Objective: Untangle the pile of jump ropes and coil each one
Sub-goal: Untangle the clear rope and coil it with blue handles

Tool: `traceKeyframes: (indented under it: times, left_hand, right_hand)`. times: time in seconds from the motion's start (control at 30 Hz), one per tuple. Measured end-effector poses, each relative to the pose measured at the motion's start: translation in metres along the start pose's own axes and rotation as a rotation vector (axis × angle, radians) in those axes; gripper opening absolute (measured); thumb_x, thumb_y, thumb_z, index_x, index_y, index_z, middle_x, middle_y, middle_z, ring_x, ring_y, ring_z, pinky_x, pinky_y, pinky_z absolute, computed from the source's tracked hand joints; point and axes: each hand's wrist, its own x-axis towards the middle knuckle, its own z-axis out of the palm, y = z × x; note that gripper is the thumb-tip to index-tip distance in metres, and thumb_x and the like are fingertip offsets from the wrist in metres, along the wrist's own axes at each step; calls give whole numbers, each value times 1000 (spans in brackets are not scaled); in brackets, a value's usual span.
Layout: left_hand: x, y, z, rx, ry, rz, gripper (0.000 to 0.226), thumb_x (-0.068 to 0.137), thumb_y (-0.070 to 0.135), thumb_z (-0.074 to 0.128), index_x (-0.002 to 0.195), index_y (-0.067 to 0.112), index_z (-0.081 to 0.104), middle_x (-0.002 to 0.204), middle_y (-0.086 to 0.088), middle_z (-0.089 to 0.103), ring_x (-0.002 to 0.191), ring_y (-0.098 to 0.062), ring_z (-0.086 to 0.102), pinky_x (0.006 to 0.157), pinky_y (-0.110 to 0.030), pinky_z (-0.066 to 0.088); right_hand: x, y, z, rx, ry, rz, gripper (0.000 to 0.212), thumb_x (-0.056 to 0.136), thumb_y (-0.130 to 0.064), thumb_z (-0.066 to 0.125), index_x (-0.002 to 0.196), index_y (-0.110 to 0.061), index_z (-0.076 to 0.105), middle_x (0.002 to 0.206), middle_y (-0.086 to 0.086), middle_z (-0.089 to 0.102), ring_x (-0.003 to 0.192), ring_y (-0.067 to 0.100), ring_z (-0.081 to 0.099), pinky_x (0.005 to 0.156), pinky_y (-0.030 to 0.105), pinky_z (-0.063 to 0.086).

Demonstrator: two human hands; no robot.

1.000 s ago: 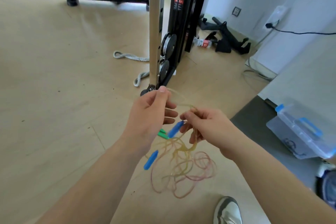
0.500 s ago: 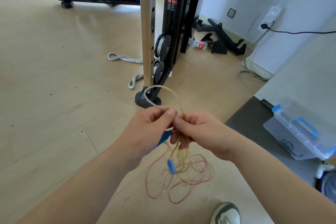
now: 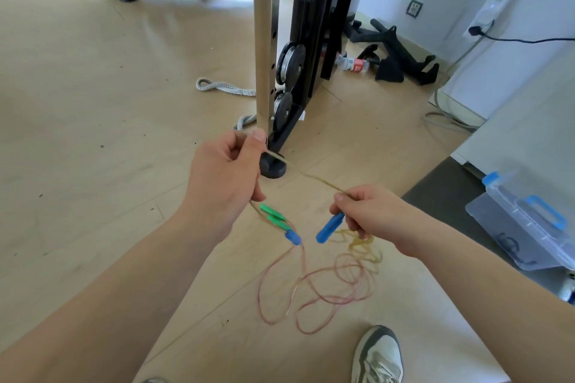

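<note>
My left hand [image 3: 225, 177] pinches a thin yellowish rope [image 3: 314, 179] between thumb and fingers; that rope runs taut across to my right hand [image 3: 373, 214]. My right hand grips the rope together with a blue handle [image 3: 329, 228] that points down and left. Two green handles [image 3: 273, 215] and a second blue handle [image 3: 293, 237] hang below my left hand. A tangle of pink rope loops [image 3: 317, 292] lies on the floor under my hands, with crinkled yellow rope [image 3: 362, 244] bunched at its right.
A black and steel cable machine [image 3: 289, 50] stands just beyond my hands, with a grey thick rope [image 3: 217, 86] at its base. A clear bin with blue latches [image 3: 529, 224] sits on a dark mat at right. My shoe [image 3: 378, 356] is at the bottom.
My hands were pinched together half a second ago; they have drawn apart, stretching the yellow rope straight between them. The small loop above them is gone and the handles hang lower.
</note>
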Motion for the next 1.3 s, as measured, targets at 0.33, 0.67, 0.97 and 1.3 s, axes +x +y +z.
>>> traceKeyframes:
  times: [0.33,0.67,0.97,1.3]
  left_hand:
    - [-13,-9,11,328,-352,-181,25,100,34,61,107,10,61,88,-12,75,62,-19,75,69,-39,64]
    - [-10,-16,3,962,-158,153,51,94,60,54,121,16,58,119,0,61,102,-23,61,78,-33,45]
    - [-14,-25,8,755,-259,759,22,96,33,52,104,32,73,84,10,74,76,-14,66,66,-40,55]
    - [-6,-20,3,354,-21,227,17,99,15,54,88,25,61,71,4,73,70,-14,72,68,-31,57]
  right_hand:
    - [-21,-23,1,445,-213,-96,30,100,-18,52,117,-1,71,101,24,75,69,24,54,65,35,42]
    - [-21,-16,0,461,-261,-266,30,98,3,57,123,-10,67,105,14,78,64,21,63,61,32,48]
    - [-22,-25,2,437,-213,-244,26,98,1,58,124,-4,55,98,17,78,68,27,66,59,33,48]
    - [21,19,-22,96,493,-92,42,89,-2,45,120,-26,59,94,1,60,69,18,54,58,32,47]
